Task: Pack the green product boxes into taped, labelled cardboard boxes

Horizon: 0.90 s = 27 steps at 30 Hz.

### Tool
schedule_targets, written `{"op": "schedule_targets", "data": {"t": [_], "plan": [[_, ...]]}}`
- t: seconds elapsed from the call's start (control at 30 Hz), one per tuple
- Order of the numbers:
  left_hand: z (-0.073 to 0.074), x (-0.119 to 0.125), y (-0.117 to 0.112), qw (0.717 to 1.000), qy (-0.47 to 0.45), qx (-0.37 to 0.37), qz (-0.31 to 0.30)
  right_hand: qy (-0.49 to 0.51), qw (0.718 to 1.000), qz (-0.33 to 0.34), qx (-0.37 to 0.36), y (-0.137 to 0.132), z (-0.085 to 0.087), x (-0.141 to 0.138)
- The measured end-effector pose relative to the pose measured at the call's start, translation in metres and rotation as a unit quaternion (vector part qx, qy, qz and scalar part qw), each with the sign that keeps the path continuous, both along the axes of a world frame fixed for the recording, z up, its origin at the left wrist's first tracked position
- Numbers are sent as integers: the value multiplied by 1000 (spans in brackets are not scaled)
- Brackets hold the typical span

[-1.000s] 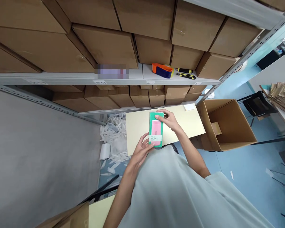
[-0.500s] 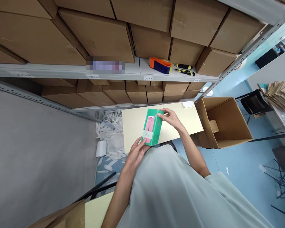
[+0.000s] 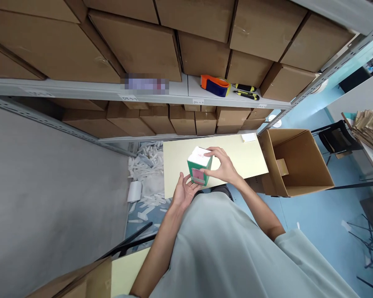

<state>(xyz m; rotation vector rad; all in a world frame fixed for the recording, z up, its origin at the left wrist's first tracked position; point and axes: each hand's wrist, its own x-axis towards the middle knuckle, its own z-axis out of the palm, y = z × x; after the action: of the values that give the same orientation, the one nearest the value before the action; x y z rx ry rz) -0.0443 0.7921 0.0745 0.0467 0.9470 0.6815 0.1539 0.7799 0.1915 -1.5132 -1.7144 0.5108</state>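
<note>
I hold a small green product box [image 3: 199, 167] with a pink picture and a white top end above the pale yellow table [image 3: 177, 165]. The box is tipped so its white end faces up toward me. My left hand [image 3: 185, 191] cups the box's lower end from below. My right hand [image 3: 224, 165] grips its upper right side, with the fingers curled over the top edge.
An open empty cardboard carton [image 3: 294, 161] stands right of the table. A white card [image 3: 249, 137] lies on the table's far corner. Shelves of brown boxes [image 3: 136, 49] rise behind, holding a tape dispenser [image 3: 215, 85] and yellow-black cutters [image 3: 246, 92]. White paper scraps [image 3: 144, 169] litter the floor on the left.
The green box has been turned from showing its long face to standing on end with the white top toward me. My right hand shifted over its top; my left hand slid beneath.
</note>
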Motion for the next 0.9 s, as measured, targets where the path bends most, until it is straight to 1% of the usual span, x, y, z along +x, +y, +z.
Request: {"op": "schedule_targets", "data": {"t": [0.07,0.13,0.23,0.3,0.37,0.4,0.43,0.5,0.57,0.63,0.7,0.73,0.8,0.87,0.9], "plan": [[0,3,12,999,5,39,1,-73,996,35,46,-16,3,-8],[1,5,27,997,-4,75,-17,-144,982,70,100,-33,1,-15],[3,6,49,995,-22,91,-43,-239,947,118,179,-55,-14,-23],[5,6,61,994,-15,102,-32,-287,923,141,213,-64,-28,-26],[7,5,69,992,-4,126,-20,-312,908,159,232,-71,-39,-28],[8,5,71,990,-1,139,-18,-315,905,168,234,-73,-44,-28],[9,4,72,989,1,149,-18,-312,906,175,228,-74,-47,-28],[9,4,73,987,7,161,-16,-293,921,177,184,-77,-50,-28],[9,4,70,986,17,165,-15,-250,949,153,114,-77,-47,-27],[8,2,65,986,32,163,-19,-177,977,100,57,-75,-38,-26],[7,0,57,986,53,155,-17,-91,995,27,38,-67,-26,-23],[7,-2,52,986,62,154,-13,-50,998,-13,39,-60,-19,-20],[9,-6,40,984,79,161,-3,29,994,-95,41,-41,-9,-11],[12,-10,28,978,101,181,8,106,980,-166,24,-17,-6,4],[15,-13,24,974,116,196,12,142,971,-194,7,-4,-7,12]]}}
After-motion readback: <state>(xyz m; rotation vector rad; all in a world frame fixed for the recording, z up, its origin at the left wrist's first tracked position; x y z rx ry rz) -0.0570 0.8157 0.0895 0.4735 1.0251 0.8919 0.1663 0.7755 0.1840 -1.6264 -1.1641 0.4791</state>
